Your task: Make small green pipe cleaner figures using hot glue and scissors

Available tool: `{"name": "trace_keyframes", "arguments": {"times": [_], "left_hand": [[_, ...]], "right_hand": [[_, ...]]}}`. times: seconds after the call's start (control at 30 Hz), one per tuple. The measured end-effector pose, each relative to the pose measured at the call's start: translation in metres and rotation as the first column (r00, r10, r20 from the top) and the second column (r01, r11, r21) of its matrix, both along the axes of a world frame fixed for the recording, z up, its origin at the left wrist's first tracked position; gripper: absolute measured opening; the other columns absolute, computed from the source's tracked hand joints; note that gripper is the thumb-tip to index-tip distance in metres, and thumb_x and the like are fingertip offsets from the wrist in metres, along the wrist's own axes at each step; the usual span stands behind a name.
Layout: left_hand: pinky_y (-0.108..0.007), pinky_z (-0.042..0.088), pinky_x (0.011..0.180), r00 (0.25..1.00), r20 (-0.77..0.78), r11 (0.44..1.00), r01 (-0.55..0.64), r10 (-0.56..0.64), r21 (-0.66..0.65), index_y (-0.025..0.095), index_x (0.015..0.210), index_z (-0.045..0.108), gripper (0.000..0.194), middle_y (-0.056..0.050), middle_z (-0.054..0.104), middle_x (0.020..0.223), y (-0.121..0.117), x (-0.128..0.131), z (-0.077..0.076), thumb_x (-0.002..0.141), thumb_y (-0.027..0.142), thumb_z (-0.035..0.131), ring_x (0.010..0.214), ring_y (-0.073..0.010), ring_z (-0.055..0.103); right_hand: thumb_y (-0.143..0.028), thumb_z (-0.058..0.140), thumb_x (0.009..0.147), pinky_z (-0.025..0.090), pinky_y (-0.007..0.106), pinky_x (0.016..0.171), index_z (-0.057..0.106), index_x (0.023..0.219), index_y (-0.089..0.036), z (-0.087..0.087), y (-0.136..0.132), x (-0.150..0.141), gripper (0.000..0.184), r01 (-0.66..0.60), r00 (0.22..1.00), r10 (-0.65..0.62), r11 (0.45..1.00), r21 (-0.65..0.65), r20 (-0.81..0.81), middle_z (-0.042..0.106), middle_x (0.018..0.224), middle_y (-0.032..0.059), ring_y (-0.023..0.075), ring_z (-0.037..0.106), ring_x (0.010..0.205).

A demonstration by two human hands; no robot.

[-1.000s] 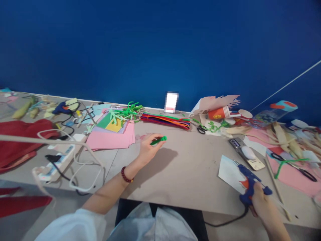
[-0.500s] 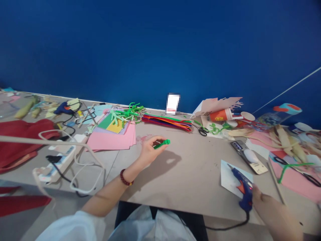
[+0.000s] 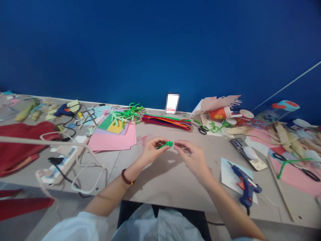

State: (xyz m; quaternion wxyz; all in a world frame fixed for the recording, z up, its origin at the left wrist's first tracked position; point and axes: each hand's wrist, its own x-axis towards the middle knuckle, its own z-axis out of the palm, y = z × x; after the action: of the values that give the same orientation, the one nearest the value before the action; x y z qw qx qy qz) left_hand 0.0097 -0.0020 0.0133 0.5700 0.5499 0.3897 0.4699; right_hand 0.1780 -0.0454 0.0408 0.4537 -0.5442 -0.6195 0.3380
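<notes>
In the middle of the table, my left hand [image 3: 153,149] pinches a green pipe cleaner [image 3: 169,144], its end coiled into a small tight round beyond my fingertips. My right hand [image 3: 192,154] is close on the right side of that coil, thumb and forefinger drawn together; whether they hold anything is too small to tell. A blue glue gun [image 3: 244,184] lies on a pale blue sheet [image 3: 227,175] at the right, apart from both hands. Behind my hands sits a bundle of mixed-colour pipe cleaners [image 3: 167,122].
Left of my hands are pink paper sheets [image 3: 110,141], green twisted pipe cleaners [image 3: 132,110] and a white power strip [image 3: 61,164] with loose cables. At right lie a phone [image 3: 259,164], a stick [image 3: 281,190] and scissors [image 3: 309,174]. A blue wall [image 3: 160,50] stands behind the table.
My right hand has let go of the glue gun, which now rests on the pale blue sheet, and has moved left to beside the green coil. My left hand stays in nearly the same place.
</notes>
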Motion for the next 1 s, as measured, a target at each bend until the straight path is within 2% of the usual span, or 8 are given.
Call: {"name": "trace_keyframes", "arguments": {"times": [0.1,0.17,0.47,0.6,0.73,0.87,1.0], "left_hand": [[-0.026,0.051,0.068,0.999,-0.04,1.0,0.002,-0.001,0.02,0.014,0.084,0.066,0.027,-0.006,0.069,0.081,-0.002,0.001,-0.001,0.064,0.03,0.074,0.072,-0.0142,0.063],[-0.026,0.051,0.069,0.998,-0.055,1.0,-0.003,0.004,0.018,0.014,0.084,0.066,0.027,-0.006,0.07,0.082,-0.003,0.002,-0.001,0.064,0.03,0.074,0.073,-0.0147,0.063],[-0.028,0.052,0.072,0.991,-0.132,0.998,0.033,-0.026,0.051,0.015,0.083,0.068,0.022,-0.007,0.071,0.085,-0.004,0.001,0.0,0.068,0.03,0.071,0.077,-0.017,0.065],[-0.027,0.051,0.073,0.986,-0.164,0.998,0.035,-0.026,0.055,0.015,0.082,0.069,0.019,-0.007,0.071,0.085,-0.004,0.002,-0.002,0.068,0.029,0.07,0.078,-0.0168,0.065],[-0.025,0.051,0.071,0.988,-0.153,1.0,0.03,-0.03,0.001,0.015,0.079,0.069,0.018,-0.006,0.071,0.083,-0.004,0.002,-0.003,0.065,0.027,0.072,0.073,-0.0148,0.064],[-0.024,0.051,0.068,0.994,-0.101,0.997,0.042,-0.048,-0.063,0.014,0.078,0.069,0.02,-0.005,0.071,0.081,-0.002,0.002,-0.005,0.063,0.027,0.074,0.069,-0.0132,0.064],[-0.025,0.051,0.066,0.997,-0.026,0.987,0.072,-0.077,-0.142,0.014,0.078,0.069,0.026,-0.005,0.071,0.076,0.0,0.002,-0.009,0.06,0.031,0.076,0.063,-0.0122,0.063]], "right_hand": [[-0.035,0.061,0.076,0.055,0.03,0.069,0.068,0.09,-0.02,-0.012,0.003,-0.005,0.022,0.015,0.987,-0.023,0.999,-0.052,-0.162,0.07,0.089,0.0055,0.016,0.065,0.069],[-0.034,0.062,0.075,0.055,0.03,0.068,0.069,0.088,-0.019,-0.018,0.004,-0.005,0.021,0.024,0.976,-0.04,0.997,-0.076,-0.215,0.07,0.084,0.005,0.0152,0.065,0.064],[-0.03,0.062,0.075,0.053,0.027,0.061,0.071,0.082,-0.02,-0.027,0.009,-0.003,0.016,0.022,0.969,-0.038,0.997,-0.068,-0.246,0.069,0.079,0.0038,0.0129,0.061,0.059],[-0.031,0.062,0.075,0.052,0.028,0.061,0.071,0.081,-0.02,-0.031,0.01,-0.001,0.015,0.005,0.98,-0.013,0.999,-0.037,-0.201,0.069,0.08,0.0046,0.0137,0.061,0.06],[-0.027,0.061,0.079,0.051,0.028,0.068,0.072,0.081,-0.022,-0.032,0.01,0.001,0.012,-0.014,0.996,0.022,0.996,0.089,-0.087,0.068,0.081,0.0044,0.016,0.062,0.072],[-0.023,0.056,0.082,0.05,0.03,0.074,0.071,0.084,-0.024,-0.032,0.01,0.002,0.015,-0.056,0.998,0.059,0.981,0.186,-0.01,0.068,0.082,0.004,0.0167,0.062,0.079],[-0.022,0.053,0.084,0.049,0.031,0.074,0.071,0.087,-0.024,-0.035,0.009,0.003,0.018,-0.077,0.997,0.073,0.971,0.227,0.023,0.066,0.082,0.0045,0.0167,0.061,0.079]]}}
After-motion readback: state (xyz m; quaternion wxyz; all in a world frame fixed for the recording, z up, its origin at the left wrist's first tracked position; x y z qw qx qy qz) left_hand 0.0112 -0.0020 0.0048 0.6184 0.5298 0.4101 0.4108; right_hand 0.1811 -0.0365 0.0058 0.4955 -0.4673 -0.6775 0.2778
